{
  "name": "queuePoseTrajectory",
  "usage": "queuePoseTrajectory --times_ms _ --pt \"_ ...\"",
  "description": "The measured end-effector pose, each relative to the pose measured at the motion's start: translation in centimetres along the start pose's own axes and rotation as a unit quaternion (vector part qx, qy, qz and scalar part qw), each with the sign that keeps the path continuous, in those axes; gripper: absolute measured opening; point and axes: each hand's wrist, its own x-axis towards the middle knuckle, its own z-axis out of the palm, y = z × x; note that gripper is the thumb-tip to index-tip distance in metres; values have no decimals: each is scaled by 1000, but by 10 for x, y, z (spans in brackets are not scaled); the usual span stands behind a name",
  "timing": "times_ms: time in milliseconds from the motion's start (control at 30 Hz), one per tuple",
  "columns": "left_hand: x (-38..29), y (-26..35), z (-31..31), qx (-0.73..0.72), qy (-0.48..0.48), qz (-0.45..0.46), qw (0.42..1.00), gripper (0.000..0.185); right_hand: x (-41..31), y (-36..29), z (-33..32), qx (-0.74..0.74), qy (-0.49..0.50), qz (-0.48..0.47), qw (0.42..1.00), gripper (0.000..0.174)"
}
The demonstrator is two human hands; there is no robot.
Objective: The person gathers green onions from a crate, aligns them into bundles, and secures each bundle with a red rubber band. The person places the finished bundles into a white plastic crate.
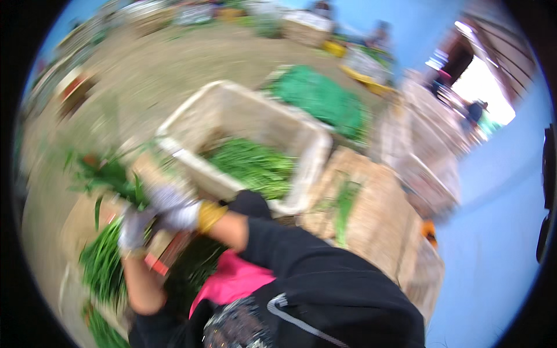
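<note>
My left hand (pixel 134 230) and my right hand (pixel 179 213), both in whitish gloves, meet at the left of the view. Between them is the base of a bunch of green leafy vegetables (pixel 114 179), its leaves pointing up and left. Blur hides the single fingers. A yellow cuff (pixel 212 217) rings my right wrist. Long thin green leaves (pixel 101 263), like chives, lie beside my left forearm. Under my wrists is a tan and red box (pixel 164 254), partly hidden by my arms. More greens (pixel 250 163) lie in a white foam crate (pixel 320 174) in front of me.
Beyond the crate lies a green cover (pixel 320 98) over a container. To the right, a tan sack-like surface (pixel 370 204) carries loose green stalks (pixel 343 209). Pale crates (pixel 422 148) stand along the blue wall (pixel 491 209). Blurred people (pixel 474 113) are by the bright doorway.
</note>
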Motion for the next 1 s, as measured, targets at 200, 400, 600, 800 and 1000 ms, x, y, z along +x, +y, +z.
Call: queuePoseTrajectory --times_ms 200,400,600,800,1000 --pt "26 -39 2 20 76 200 977 40 -6 -9 40 -101 -149 131 975 115" --pt "22 -15 16 -410 90 176 890 44 -30 -9 61 -76 85 142 983 100" --pt "-21 16 -61 -686 -49 210 695 8 -60 -3 40 -61 -32 201 977 111" --pt "-95 -15 -119 -683 84 232 688 14 -88 -14 29 -93 -121 55 987 20" --pt "-181 -54 -183 -740 59 316 591 16 -127 -63 21 -192 -399 119 889 98"
